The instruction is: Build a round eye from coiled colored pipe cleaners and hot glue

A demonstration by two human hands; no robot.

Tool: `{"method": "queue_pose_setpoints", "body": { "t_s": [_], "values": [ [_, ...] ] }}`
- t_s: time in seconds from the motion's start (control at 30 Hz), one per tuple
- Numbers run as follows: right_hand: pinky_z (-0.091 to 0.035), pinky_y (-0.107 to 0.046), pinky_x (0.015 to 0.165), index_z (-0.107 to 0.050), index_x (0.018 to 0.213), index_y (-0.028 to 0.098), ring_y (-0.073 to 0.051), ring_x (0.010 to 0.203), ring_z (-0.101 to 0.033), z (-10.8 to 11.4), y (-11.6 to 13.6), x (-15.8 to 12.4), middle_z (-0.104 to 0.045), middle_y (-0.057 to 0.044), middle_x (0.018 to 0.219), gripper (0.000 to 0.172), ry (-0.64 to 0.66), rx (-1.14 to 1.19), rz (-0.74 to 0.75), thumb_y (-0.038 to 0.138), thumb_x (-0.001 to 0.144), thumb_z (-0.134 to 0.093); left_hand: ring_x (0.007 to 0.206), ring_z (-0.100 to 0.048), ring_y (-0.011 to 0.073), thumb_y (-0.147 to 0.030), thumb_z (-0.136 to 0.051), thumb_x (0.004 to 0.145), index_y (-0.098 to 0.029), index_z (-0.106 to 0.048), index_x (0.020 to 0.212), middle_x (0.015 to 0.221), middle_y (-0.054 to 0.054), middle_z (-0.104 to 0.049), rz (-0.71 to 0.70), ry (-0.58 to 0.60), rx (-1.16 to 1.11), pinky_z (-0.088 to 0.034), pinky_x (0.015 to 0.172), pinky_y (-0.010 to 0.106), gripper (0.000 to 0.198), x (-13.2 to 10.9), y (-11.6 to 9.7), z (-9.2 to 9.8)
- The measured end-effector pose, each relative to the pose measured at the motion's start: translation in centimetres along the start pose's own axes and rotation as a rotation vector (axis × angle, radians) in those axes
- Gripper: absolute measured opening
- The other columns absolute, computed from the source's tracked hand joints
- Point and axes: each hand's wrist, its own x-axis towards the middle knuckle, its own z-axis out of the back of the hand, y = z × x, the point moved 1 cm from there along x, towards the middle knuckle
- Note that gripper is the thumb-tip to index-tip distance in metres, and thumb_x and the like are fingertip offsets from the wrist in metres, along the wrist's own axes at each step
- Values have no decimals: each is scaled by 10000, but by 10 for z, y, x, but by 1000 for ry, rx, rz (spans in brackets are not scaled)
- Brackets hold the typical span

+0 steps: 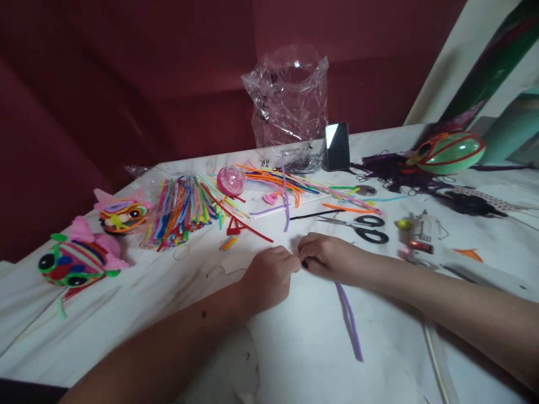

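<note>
My left hand [272, 275] is closed, fingertips pinched together close to my right hand. Just across from it, my right hand [322, 255] is curled shut above the white tabletop. A small dark and orange-red piece [305, 265] shows at its fingertips, too small to make out. A purple pipe cleaner [348, 320] comes out from beneath my right hand toward me; whether the hand grips it is hidden. Another purple pipe cleaner [286, 196] lies just beyond my hands. Black-handled scissors [370, 229] rest beyond my right hand, blades pointing left.
Two colourful fish-like crafts [80, 261] sit at left beside a bag of pipe cleaners [179, 210]. A pink clear ball [231, 180], a plastic bag [290, 104] and a phone [337, 147] stand at back. At right are a green balloon-like craft [455, 154] and a glue gun [446, 266].
</note>
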Motion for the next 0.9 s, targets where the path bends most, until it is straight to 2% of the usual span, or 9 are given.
{"method": "queue_pose_setpoints", "body": {
  "t_s": [0.1, 0.2, 0.3, 0.43, 0.53, 0.67, 0.77, 0.9],
  "values": [
    [-490, -270, 736, -673, 744, 150, -167, 801, -610, 2, -2, 1, -668, -74, 817, 270, 14, 34, -36, -6, 688, -460, 689, -507, 168, -12, -380, 701, -164, -513, 678, 664, 42, -572, -88, 76, 68, -407, 627, 283, 203, 3, -2, 3],
    [-491, -250, 702, -673, 856, 166, -142, 752, -625, 10, -3, 3, -689, -35, 819, 329, 45, 133, -188, -2, 699, -438, 682, -485, 170, -21, -386, 711, -161, -506, 657, 669, 45, -566, -114, 114, 117, -394, 623, 289, 192, 4, -4, 4],
    [-497, -242, 665, -658, 946, 170, -135, 722, -639, 29, -1, 3, -707, -22, 828, 306, -19, 202, -328, 64, 756, -444, 690, -486, 171, -10, -384, 688, -160, -516, 680, 676, 51, -569, -106, 119, 119, -392, 620, 287, 199, 4, -3, 3],
    [-499, -244, 635, -675, 855, 195, -146, 713, -651, 62, 4, 0, -715, -14, 802, 230, -170, 110, -325, 149, 797, -457, 705, -500, 174, -14, -382, 688, -160, -521, 703, 697, 61, -575, -93, 93, 80, -404, 625, 287, 202, 2, 0, 1],
    [-490, -244, 611, -680, 805, 212, -146, 676, -643, 72, 2, -7, -708, -10, 767, 245, -144, -29, -294, 115, 777, -457, 708, -501, 176, -16, -381, 687, -165, -516, 703, 698, 61, -570, -95, 91, 61, -411, 629, 291, 202, 2, 1, 0],
    [-492, -270, 687, -687, 893, 191, -168, 774, -638, 51, -6, -18, -697, -60, 872, 290, 1, -85, -181, 66, 779, -452, 718, -503, 174, -1, -384, 659, -165, -517, 703, 706, 62, -575, -79, 85, 44, -415, 632, 286, 216, 2, 1, 1],
    [-489, -295, 742, -662, 1026, 177, -184, 838, -614, 27, -7, -25, -660, -98, 912, 305, 13, -80, -87, 87, 823, -454, 707, -496, 174, -2, -385, 658, -164, -517, 701, 700, 60, -575, -71, 81, 40, -408, 623, 285, 214, 3, 0, 1],
    [-477, -335, 754, -663, 1016, 173, -203, 842, -585, 11, -8, -26, -624, -109, 877, 291, 20, -150, -45, 84, 837, -452, 698, -487, 172, -9, -387, 676, -161, -516, 704, 703, 58, -578, -78, 90, 38, -402, 619, 288, 202, 3, 0, 0]
  ]
}}
